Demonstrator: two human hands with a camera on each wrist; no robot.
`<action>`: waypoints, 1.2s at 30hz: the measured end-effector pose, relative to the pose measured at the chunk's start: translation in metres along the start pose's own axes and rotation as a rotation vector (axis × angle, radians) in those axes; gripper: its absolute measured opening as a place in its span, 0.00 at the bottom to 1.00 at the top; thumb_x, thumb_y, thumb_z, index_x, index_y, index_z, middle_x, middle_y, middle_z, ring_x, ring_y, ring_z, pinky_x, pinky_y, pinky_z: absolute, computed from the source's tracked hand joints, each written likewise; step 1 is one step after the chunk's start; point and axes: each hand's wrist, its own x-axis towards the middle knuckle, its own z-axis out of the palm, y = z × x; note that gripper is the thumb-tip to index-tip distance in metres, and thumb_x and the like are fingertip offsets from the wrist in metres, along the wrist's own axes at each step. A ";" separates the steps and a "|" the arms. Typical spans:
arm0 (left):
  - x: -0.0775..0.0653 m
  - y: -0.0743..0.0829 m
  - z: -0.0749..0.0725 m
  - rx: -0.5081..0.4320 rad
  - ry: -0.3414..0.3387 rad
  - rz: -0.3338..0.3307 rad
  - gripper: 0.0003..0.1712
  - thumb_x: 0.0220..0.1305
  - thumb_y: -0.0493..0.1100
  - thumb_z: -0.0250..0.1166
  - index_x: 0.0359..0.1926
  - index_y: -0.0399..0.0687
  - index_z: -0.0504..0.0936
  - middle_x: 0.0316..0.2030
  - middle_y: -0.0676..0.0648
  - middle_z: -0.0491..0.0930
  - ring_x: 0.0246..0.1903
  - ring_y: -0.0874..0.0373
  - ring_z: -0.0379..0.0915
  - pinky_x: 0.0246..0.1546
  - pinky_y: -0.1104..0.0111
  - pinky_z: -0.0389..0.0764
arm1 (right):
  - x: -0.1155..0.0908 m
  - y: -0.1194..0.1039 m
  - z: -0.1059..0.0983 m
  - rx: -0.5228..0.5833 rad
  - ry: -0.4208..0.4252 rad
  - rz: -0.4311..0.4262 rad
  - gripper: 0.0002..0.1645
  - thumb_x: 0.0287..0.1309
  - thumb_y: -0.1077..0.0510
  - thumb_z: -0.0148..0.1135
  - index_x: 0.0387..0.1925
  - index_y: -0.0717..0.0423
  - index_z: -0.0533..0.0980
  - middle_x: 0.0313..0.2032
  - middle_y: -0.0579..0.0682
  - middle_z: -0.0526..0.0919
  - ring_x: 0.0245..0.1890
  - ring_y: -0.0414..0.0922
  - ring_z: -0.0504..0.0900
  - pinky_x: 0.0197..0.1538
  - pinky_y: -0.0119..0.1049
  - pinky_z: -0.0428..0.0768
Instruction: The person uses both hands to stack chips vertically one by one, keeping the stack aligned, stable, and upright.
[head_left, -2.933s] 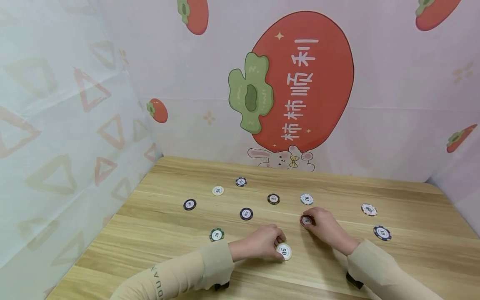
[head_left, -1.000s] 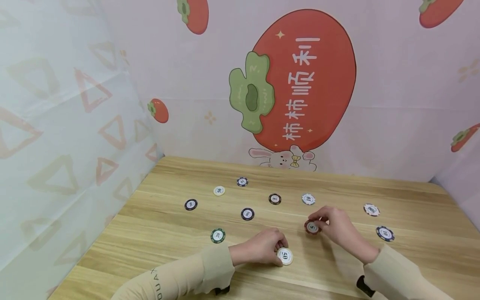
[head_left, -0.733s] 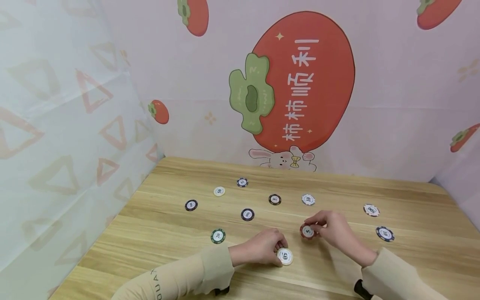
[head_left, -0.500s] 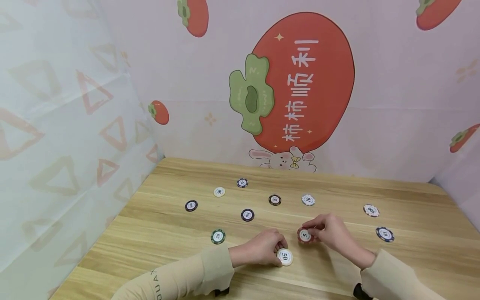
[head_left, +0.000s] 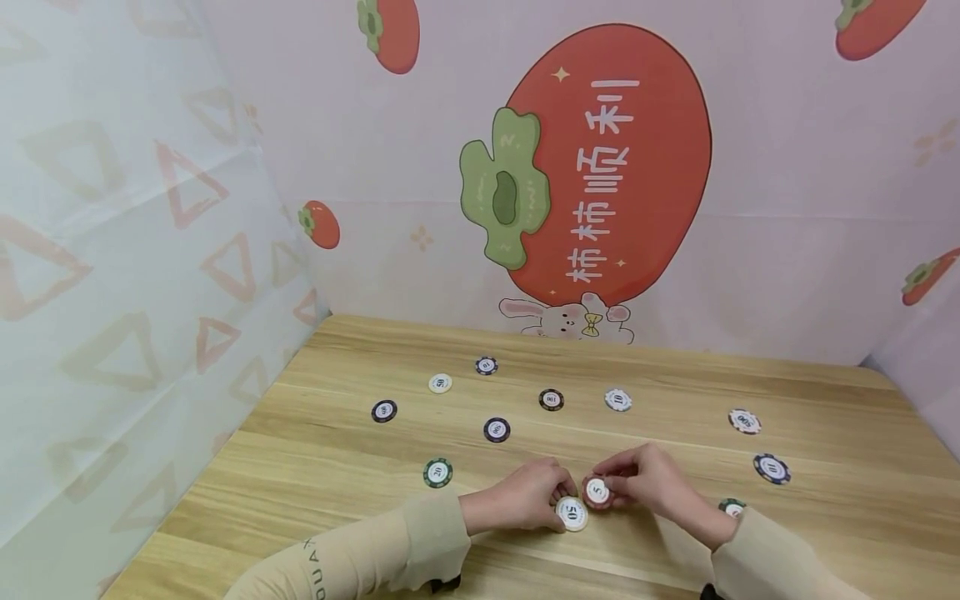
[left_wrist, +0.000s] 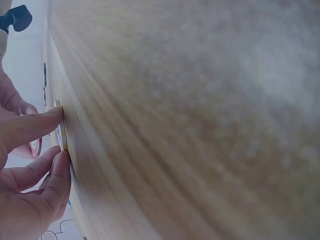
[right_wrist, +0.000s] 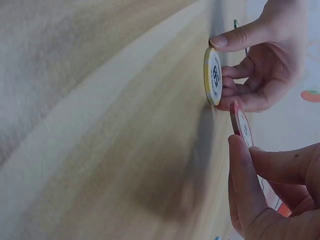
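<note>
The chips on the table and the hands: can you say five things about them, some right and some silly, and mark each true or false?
1. The left hand holds a white 50 chip. True.
2. The right hand is holding nothing. False: it pinches a red 5 chip.
3. A green 20 chip lies on the wooden table. True.
4. Every chip has the same number. False: 5, 20 and 50 all show.
5. The right sleeve partly hides another green chip. True.
</note>
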 end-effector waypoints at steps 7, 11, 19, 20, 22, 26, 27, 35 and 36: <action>0.000 0.000 0.001 -0.012 0.000 -0.008 0.20 0.39 0.38 0.75 0.38 0.44 0.80 0.28 0.58 0.69 0.28 0.73 0.62 0.31 0.83 0.66 | -0.002 0.002 0.007 0.018 -0.029 0.028 0.10 0.48 0.70 0.62 0.35 0.73 0.78 0.30 0.58 0.82 0.23 0.43 0.79 0.25 0.35 0.80; 0.000 -0.001 0.001 -0.013 0.007 -0.007 0.20 0.38 0.38 0.75 0.37 0.44 0.80 0.28 0.58 0.69 0.28 0.73 0.62 0.31 0.83 0.66 | -0.003 0.002 0.011 0.033 -0.037 0.048 0.10 0.48 0.69 0.61 0.35 0.73 0.78 0.29 0.57 0.81 0.24 0.43 0.79 0.25 0.35 0.80; 0.000 0.000 0.001 -0.007 0.015 -0.004 0.20 0.38 0.38 0.75 0.37 0.45 0.80 0.28 0.59 0.70 0.28 0.73 0.62 0.31 0.83 0.65 | -0.003 0.002 0.017 0.059 -0.057 0.054 0.09 0.49 0.70 0.60 0.33 0.74 0.77 0.27 0.54 0.81 0.23 0.41 0.78 0.26 0.34 0.80; 0.000 0.000 0.001 -0.009 0.014 -0.008 0.20 0.38 0.38 0.75 0.37 0.45 0.80 0.28 0.58 0.70 0.28 0.73 0.62 0.31 0.83 0.66 | -0.003 0.002 0.018 0.064 -0.060 0.055 0.09 0.49 0.70 0.60 0.33 0.74 0.77 0.27 0.54 0.81 0.23 0.41 0.78 0.26 0.34 0.80; 0.000 0.001 0.001 -0.013 0.013 -0.015 0.20 0.38 0.38 0.75 0.37 0.45 0.80 0.29 0.58 0.70 0.28 0.73 0.63 0.31 0.83 0.66 | -0.004 0.001 0.019 0.069 -0.061 0.056 0.09 0.49 0.70 0.60 0.33 0.74 0.77 0.27 0.54 0.81 0.23 0.41 0.78 0.26 0.34 0.80; -0.001 0.000 0.001 -0.027 0.014 -0.019 0.21 0.37 0.38 0.75 0.37 0.45 0.80 0.29 0.59 0.70 0.29 0.73 0.63 0.32 0.83 0.66 | -0.004 -0.001 0.022 0.084 -0.068 0.055 0.09 0.49 0.70 0.59 0.33 0.74 0.76 0.27 0.54 0.81 0.23 0.41 0.78 0.27 0.34 0.80; -0.001 0.000 0.001 -0.027 0.015 -0.018 0.21 0.37 0.37 0.75 0.37 0.45 0.80 0.29 0.59 0.70 0.29 0.73 0.63 0.32 0.83 0.66 | -0.004 -0.001 0.023 0.084 -0.070 0.053 0.08 0.49 0.70 0.59 0.33 0.74 0.76 0.27 0.53 0.81 0.23 0.41 0.78 0.27 0.34 0.80; 0.000 -0.002 0.001 -0.048 0.012 -0.002 0.21 0.38 0.37 0.75 0.38 0.44 0.80 0.28 0.59 0.70 0.29 0.73 0.63 0.32 0.83 0.66 | -0.002 -0.001 0.028 0.085 -0.062 0.034 0.07 0.48 0.71 0.60 0.32 0.73 0.77 0.26 0.54 0.81 0.23 0.41 0.78 0.26 0.33 0.79; 0.000 -0.002 0.001 -0.053 0.011 -0.003 0.21 0.38 0.37 0.75 0.38 0.44 0.80 0.28 0.59 0.70 0.29 0.73 0.63 0.31 0.83 0.67 | -0.002 -0.001 0.029 0.084 -0.062 0.033 0.07 0.48 0.71 0.60 0.31 0.73 0.77 0.26 0.54 0.81 0.23 0.41 0.78 0.26 0.33 0.79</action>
